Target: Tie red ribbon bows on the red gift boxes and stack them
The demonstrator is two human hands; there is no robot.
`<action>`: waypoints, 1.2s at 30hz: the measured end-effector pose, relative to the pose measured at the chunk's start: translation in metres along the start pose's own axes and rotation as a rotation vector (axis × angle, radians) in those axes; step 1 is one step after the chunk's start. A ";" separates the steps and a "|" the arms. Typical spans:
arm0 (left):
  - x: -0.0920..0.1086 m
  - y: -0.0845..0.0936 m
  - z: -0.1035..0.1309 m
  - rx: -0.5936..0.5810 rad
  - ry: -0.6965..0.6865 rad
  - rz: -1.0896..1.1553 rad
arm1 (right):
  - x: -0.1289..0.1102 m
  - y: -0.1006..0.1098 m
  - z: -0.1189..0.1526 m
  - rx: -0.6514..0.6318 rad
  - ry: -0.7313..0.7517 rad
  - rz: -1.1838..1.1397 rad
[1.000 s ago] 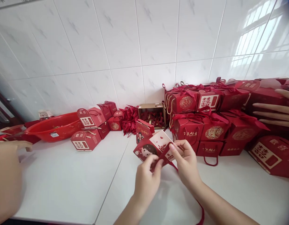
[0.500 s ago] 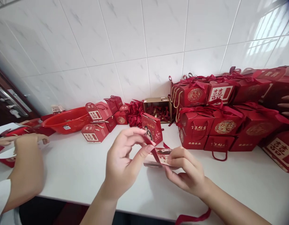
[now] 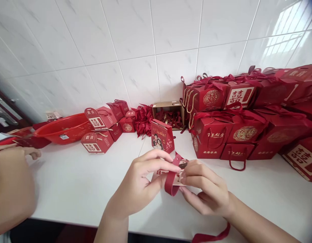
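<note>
Over the table, my left hand [image 3: 145,180] pinches a dark red strap [image 3: 171,185] that curls in a loop across a small printed gift box [image 3: 179,179]. My right hand [image 3: 207,187] grips the right side of that box, thumb underneath and fingers on top. The box's face is cream and red with a printed picture, and my fingers cover much of it. Just behind stands a small red gift box [image 3: 163,136] with a cartoon couple on its front. A red ribbon [image 3: 213,236] lies at the table's front edge, near my right forearm.
Stacked red gift boxes [image 3: 221,135] with bows fill the right. At the back are a cardboard box [image 3: 168,105] of straps, a ribbon heap [image 3: 144,119] and smaller red boxes [image 3: 97,143]. A red plastic basket [image 3: 67,130] and another person's arm [image 3: 15,189] are at left.
My left hand has lowered toward the box, and the strap, formerly held up, now bends into a loop over it. The other person's arm at left has shifted outward; a hand at far right is gone.
</note>
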State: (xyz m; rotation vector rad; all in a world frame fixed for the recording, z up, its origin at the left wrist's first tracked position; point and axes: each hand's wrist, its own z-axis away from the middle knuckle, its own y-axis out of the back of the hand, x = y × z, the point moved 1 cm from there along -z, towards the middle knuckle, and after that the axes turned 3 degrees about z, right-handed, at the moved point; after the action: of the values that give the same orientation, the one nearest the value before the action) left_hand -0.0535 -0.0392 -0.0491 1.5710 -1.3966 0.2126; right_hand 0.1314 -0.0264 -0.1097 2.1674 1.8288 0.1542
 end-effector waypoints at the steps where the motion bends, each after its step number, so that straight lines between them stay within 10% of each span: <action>1: -0.002 -0.002 0.001 0.017 0.007 0.014 | 0.000 0.000 -0.001 -0.006 0.002 -0.008; 13: -0.011 -0.024 0.004 0.165 0.327 0.564 | 0.002 -0.001 0.003 -0.024 -0.089 -0.039; 36: -0.013 -0.020 0.005 0.059 0.311 0.443 | 0.006 -0.006 0.008 -0.028 -0.184 -0.010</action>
State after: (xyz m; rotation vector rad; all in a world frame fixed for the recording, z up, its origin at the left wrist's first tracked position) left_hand -0.0440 -0.0371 -0.0714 1.1934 -1.4785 0.7372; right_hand 0.1289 -0.0210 -0.1200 2.0777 1.7251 -0.0211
